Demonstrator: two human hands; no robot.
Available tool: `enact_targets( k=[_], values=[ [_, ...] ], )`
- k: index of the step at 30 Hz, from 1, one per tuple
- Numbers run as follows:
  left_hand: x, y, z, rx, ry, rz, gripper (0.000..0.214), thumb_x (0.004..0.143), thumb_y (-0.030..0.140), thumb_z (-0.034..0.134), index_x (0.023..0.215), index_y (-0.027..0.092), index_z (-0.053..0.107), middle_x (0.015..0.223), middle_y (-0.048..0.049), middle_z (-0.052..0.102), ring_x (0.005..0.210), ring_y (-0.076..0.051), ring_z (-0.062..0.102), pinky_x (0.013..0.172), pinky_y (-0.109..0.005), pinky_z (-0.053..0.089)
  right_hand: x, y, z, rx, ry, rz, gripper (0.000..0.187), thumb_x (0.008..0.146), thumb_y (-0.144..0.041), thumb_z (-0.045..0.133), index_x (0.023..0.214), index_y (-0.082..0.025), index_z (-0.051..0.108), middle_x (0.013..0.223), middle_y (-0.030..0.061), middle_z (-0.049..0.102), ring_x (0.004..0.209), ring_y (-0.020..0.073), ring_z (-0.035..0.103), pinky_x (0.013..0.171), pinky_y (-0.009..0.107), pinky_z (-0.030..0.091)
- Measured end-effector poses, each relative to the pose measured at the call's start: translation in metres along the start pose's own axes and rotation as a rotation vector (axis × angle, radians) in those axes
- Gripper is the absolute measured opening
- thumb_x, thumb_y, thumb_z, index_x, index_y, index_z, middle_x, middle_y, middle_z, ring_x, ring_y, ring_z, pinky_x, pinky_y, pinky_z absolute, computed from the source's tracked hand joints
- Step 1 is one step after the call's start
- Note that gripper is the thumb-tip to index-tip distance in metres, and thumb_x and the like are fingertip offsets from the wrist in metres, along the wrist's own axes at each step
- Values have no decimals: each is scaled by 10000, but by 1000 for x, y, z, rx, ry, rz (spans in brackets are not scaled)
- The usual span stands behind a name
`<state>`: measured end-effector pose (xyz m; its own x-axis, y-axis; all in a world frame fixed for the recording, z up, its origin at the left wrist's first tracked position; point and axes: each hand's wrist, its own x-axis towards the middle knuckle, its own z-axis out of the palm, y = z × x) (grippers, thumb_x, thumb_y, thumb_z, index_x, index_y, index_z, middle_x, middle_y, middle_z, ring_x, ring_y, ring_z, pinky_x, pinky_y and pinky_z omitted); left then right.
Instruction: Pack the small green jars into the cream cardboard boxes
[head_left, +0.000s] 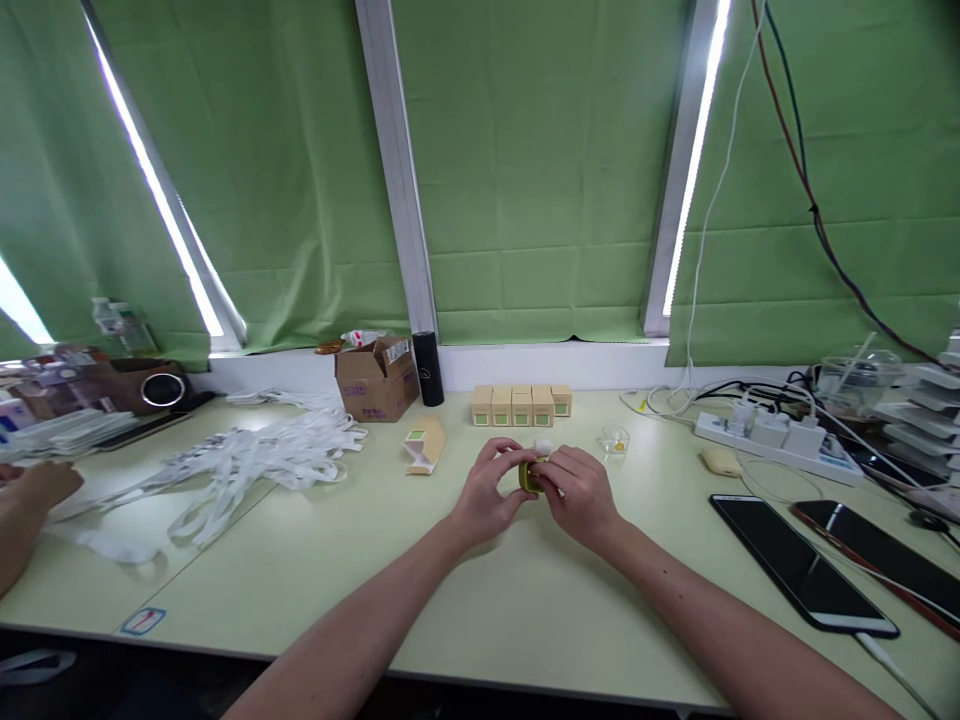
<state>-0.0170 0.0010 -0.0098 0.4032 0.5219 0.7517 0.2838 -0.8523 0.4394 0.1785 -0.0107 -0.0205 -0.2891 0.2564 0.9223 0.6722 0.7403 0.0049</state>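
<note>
A small yellow-green round object [529, 478] is held just above the table between my two hands; its kind is not clear. My left hand [484, 497] grips its left side, thumb below and fingers above. My right hand [583, 492] is closed, its thumb and fingertips pinching at the right side of the same object. Something small and white [542, 447] shows just behind the fingertips. Past my left hand lies an opened tan carton [425, 445] with a green label. Beyond my right hand sits a small clear plastic piece [614, 440].
Several small tan boxes [512, 405] stand at the back, beside a black cylinder [427, 368] and a cardboard box [376, 380]. White straps [277, 445] pile up at left, near another person's hand [41, 487]. Phones [802, 560] and a power strip [780, 447] lie right.
</note>
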Motion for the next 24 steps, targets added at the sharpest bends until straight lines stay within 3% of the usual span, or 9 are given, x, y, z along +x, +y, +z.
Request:
enact_targets(
  k=[9, 13, 18, 24],
  values=[
    [2, 2, 0, 4, -5, -28, 530, 812, 81, 764, 1293, 284, 668, 1216, -95, 611, 1172, -263, 602, 1032, -459, 548, 5, 4, -5, 64, -49, -37, 208, 962, -65, 533, 937, -210, 680, 746, 28, 681, 668, 174, 541, 635, 323, 419],
    [3, 1, 1, -4, -5, -19, 548, 809, 86, 775, 1307, 283, 662, 1229, -100, 608, 1174, -264, 594, 1029, -455, 542, 5, 10, -11, 133, -100, -75, 226, 943, -70, 542, 1019, -231, 682, 825, 41, 722, 704, 185, 620, 641, 328, 482],
    [5, 0, -3, 20, 53, -19, 502, 828, 100, 770, 1287, 276, 665, 1180, -99, 637, 1192, -274, 573, 1015, -462, 538, 3, 11, -16, 166, -87, -49, 353, 935, -105, 553, 1243, -255, 637, 1028, 89, 751, 899, 248, 713, 726, 391, 592],
    [5, -7, -4, 91, 105, 41, 483, 845, 168, 798, 1298, 270, 665, 1130, -97, 693, 1156, -283, 544, 970, -474, 545, 2, 6, -14, 91, -130, 48, 564, 950, -177, 566, 1498, -266, 470, 1308, 142, 671, 1192, 327, 659, 832, 479, 655]
  ],
)
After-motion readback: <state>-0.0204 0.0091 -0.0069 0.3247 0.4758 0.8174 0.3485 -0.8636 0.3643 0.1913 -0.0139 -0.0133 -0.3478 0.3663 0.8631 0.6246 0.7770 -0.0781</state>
